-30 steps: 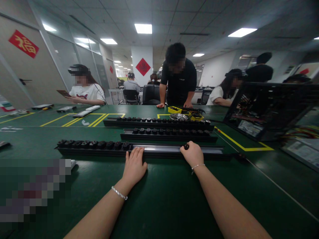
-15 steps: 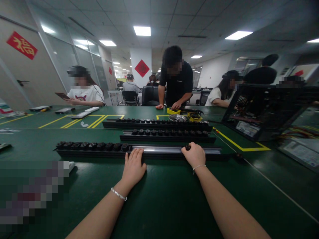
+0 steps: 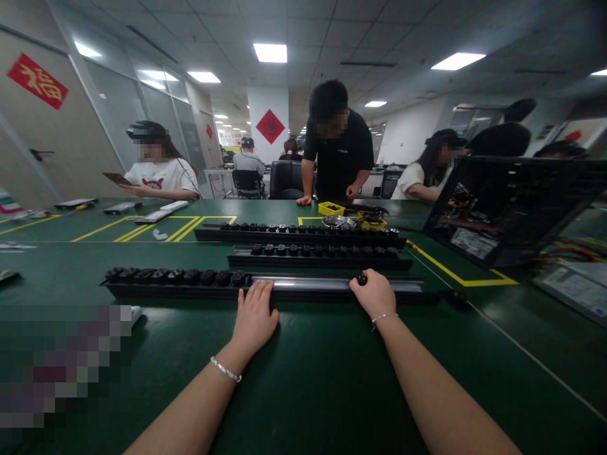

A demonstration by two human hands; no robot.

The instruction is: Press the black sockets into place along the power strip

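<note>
A long black rail (image 3: 171,289) lies across the green table, with several round black parts (image 3: 207,277) seated along its left half and a bare shiny channel (image 3: 310,284) to their right. My left hand (image 3: 253,316) rests on the rail's near edge, fingers apart, just right of the last seated part. Over the right part of the channel, my right hand (image 3: 374,294) pinches a small black part (image 3: 362,279) between thumb and fingers. The underside of that part is hidden.
Two more filled rails (image 3: 303,235) lie beyond. Behind them are a yellow bin (image 3: 331,208) and a metal dish (image 3: 338,222). An open computer case (image 3: 493,215) stands at right. Across the table a person in black (image 3: 337,151) leans on it; others sit at both sides.
My right hand has shifted slightly right with the small black part. My left hand stays in place. The person opposite has lifted one hand off the yellow bin.
</note>
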